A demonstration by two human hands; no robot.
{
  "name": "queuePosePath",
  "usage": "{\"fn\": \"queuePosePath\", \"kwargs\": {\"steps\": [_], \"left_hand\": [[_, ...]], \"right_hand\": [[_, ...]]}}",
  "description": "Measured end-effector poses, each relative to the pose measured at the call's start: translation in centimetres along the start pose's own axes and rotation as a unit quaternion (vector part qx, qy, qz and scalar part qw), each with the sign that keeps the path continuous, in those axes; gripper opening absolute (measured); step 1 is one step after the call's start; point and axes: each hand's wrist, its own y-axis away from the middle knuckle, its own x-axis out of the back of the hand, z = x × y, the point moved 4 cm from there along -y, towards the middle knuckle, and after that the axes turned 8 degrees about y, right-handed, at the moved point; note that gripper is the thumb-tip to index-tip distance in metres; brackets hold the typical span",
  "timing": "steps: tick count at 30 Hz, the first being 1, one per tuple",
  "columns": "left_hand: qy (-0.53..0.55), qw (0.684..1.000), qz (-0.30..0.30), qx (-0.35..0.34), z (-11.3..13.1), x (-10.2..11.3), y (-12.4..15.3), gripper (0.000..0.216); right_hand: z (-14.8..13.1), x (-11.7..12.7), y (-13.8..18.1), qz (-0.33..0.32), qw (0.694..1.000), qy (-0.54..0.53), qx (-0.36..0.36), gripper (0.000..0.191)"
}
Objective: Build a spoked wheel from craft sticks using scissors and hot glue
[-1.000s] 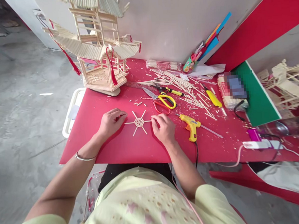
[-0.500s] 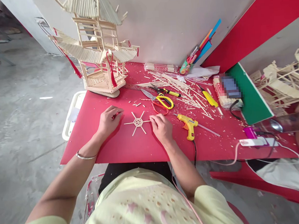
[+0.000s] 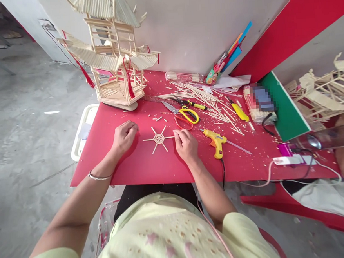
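A small star-shaped frame of thin wooden sticks [image 3: 159, 138], with a hexagon at its middle, lies flat on the red table [image 3: 151, 166]. My right hand [image 3: 185, 144] rests just right of it, fingers curled and pinching the tip of the frame's right spoke. My left hand [image 3: 124, 136] lies on the table a little to the left of the frame, fingers curled in a loose fist, apart from the sticks; what it holds, if anything, is hidden.
A tall stick pagoda model [image 3: 112, 50] stands at the back left. Yellow-handled scissors [image 3: 185, 115], a yellow glue gun [image 3: 215, 141], a yellow knife [image 3: 239, 111] and several loose sticks [image 3: 205, 97] lie behind and right. A white tray [image 3: 80, 129] sits off the left edge.
My left hand has drawn back to the left, away from the frame's left spoke. My right hand stays at the right spoke. The view has shifted slightly.
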Motion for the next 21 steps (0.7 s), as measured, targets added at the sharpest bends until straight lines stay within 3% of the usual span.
{"fn": "queuePosePath", "kwargs": {"steps": [7,12,17,21], "left_hand": [[0.045,0.998,0.007,-0.042,0.4,-0.7,0.1,0.021],[0.063,0.997,-0.014,-0.05,0.8,-1.2,0.1,0.025],[0.069,0.997,0.005,-0.045,0.9,-0.9,0.1,0.035],[0.093,0.995,0.008,-0.043,0.9,-0.7,0.0,0.037]], "right_hand": [[-0.6,0.5,0.0,0.006,0.999,-0.038,0.004,0.033],[-4.9,0.4,-2.3,-0.049,0.992,-0.102,0.05,0.033],[-8.7,-1.5,-5.5,-0.081,0.988,-0.119,0.057,0.033],[-7.5,-2.2,-8.0,-0.068,0.99,-0.119,0.03,0.042]]}}
